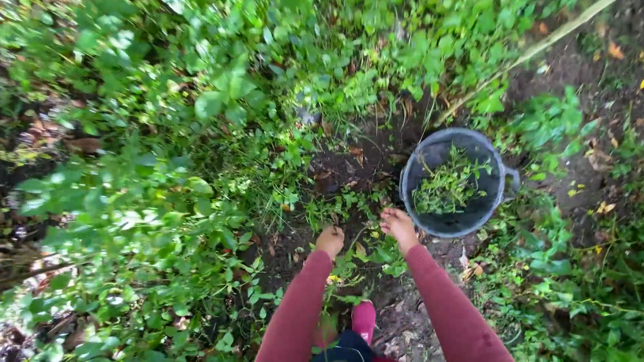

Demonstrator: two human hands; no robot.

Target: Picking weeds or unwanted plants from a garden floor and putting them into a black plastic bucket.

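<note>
At the far left we see only dense green leafy undergrowth (pixel 134 188), blurred in places, with a few dry brown leaves (pixel 82 144) lying among it. Moving in, a patch of bare dark soil (pixel 335 167) opens between the plants, and low green weeds (pixel 345 204) sprout across it.

Our left hand (pixel 329 240) is down at ground level, the fingers curled into a fist that seems closed on weed stems, though the stems inside the grip are hidden. Below it the dark red sleeve (pixel 298 308) runs back toward us, and a pink shoe (pixel 363 320) stands on the soil between both arms.

Our right hand (pixel 400 226) rests just beside the rim of the round dark grey plastic bucket (pixel 500 194); its fingers bend downward among the leaves, and we cannot tell whether they pinch anything. The bucket sits on the soil, its bottom covered with pulled green weeds (pixel 448 188). A thin pale stick (pixel 530 50) slants across the upper right.

We judge that a stem could snap above its root if the fist grips too high, and that the right forearm, so near the rim, could tip the bucket and spill what it holds.
</note>
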